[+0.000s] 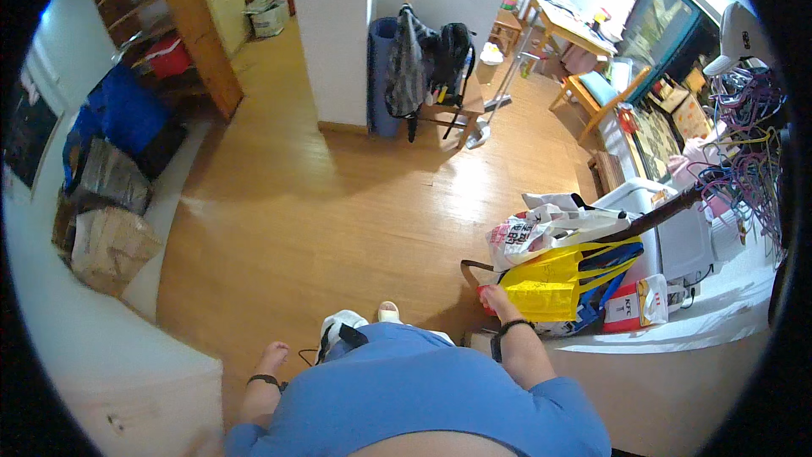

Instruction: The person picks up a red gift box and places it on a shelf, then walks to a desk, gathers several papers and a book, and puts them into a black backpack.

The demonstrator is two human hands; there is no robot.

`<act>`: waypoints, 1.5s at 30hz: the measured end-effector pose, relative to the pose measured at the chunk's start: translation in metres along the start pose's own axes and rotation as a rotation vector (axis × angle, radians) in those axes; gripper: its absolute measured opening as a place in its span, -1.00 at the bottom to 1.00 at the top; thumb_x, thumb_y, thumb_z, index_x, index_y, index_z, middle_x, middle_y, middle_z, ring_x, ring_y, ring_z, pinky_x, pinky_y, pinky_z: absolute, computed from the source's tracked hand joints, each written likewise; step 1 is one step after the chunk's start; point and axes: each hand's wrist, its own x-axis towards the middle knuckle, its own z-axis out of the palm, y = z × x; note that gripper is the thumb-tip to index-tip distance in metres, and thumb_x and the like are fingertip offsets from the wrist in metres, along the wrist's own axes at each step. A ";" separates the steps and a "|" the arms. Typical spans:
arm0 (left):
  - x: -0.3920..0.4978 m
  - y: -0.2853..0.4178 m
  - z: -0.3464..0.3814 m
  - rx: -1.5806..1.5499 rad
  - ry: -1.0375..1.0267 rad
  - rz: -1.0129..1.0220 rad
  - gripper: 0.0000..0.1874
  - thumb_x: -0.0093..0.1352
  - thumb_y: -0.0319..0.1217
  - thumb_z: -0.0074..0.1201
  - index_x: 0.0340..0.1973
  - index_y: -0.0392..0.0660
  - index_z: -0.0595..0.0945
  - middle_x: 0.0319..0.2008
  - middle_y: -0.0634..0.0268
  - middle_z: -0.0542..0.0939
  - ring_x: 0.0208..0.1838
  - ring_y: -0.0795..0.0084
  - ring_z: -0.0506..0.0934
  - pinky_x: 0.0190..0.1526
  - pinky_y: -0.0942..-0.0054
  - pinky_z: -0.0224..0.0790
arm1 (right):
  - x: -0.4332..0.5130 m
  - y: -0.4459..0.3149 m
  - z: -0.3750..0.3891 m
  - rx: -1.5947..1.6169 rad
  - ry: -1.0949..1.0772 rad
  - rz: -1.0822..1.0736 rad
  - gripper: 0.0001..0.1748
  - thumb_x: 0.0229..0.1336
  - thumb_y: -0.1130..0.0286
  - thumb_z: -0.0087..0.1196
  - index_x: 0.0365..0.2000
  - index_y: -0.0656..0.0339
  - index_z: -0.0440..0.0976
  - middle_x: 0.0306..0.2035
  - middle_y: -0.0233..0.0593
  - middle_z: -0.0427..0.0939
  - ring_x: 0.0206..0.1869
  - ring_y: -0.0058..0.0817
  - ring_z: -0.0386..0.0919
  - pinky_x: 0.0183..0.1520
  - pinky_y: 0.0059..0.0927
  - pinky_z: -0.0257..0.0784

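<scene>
My right hand (500, 303) is at the left edge of a yellow bag (542, 282). Its fingers are curled around a small red item (485, 292), mostly covered by the hand. Behind the yellow bag stands a white plastic shopping bag (523, 235) with printing on it. A red and white paper KFC bag (634, 308) is to the right. My left hand (273, 357) hangs low beside my body, over the wooden floor; nothing shows in it, and its fingers are too small to make out.
A white lidded bin (682, 238) and tangled clothes hangers (748, 139) are on the right. Ahead, a stool (472, 101) holds a black backpack (453, 57) beside a blue cylinder (384, 76). A brown paper bag (111, 247) and a blue bag (130, 108) line the left wall.
</scene>
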 end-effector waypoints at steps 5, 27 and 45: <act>0.120 0.088 -0.037 0.351 -0.242 0.055 -0.80 0.19 -0.51 0.01 -0.25 -0.17 0.58 -0.50 0.27 0.58 -0.50 0.50 0.52 -0.48 0.46 0.35 | 0.032 -0.095 0.055 -0.309 0.300 -0.151 -0.69 0.03 0.21 -0.06 -0.38 0.21 0.55 -0.42 -0.13 0.58 -0.33 -0.27 0.54 -0.26 -0.29 0.42; 0.367 0.398 -0.011 0.836 -0.623 0.321 -0.82 0.19 -0.51 0.05 -0.30 -0.24 0.62 -0.48 0.19 0.59 -0.49 0.39 0.56 -0.48 0.39 0.46 | -0.190 0.072 0.429 0.077 0.377 0.456 -0.79 -0.05 0.34 -0.03 -0.61 0.21 0.55 -0.54 -0.08 0.57 -0.46 -0.36 0.58 -0.43 -0.23 0.42; 0.408 0.416 0.014 1.110 -0.690 0.568 -0.83 0.23 -0.45 0.03 -0.39 -0.30 0.62 -0.51 0.15 0.60 -0.51 0.31 0.55 -0.47 0.29 0.41 | -0.158 0.003 0.174 0.831 0.994 0.271 -0.86 0.11 0.32 0.00 -0.47 0.14 0.47 -0.60 -0.41 0.45 -0.62 -0.56 0.40 -0.64 -0.51 0.25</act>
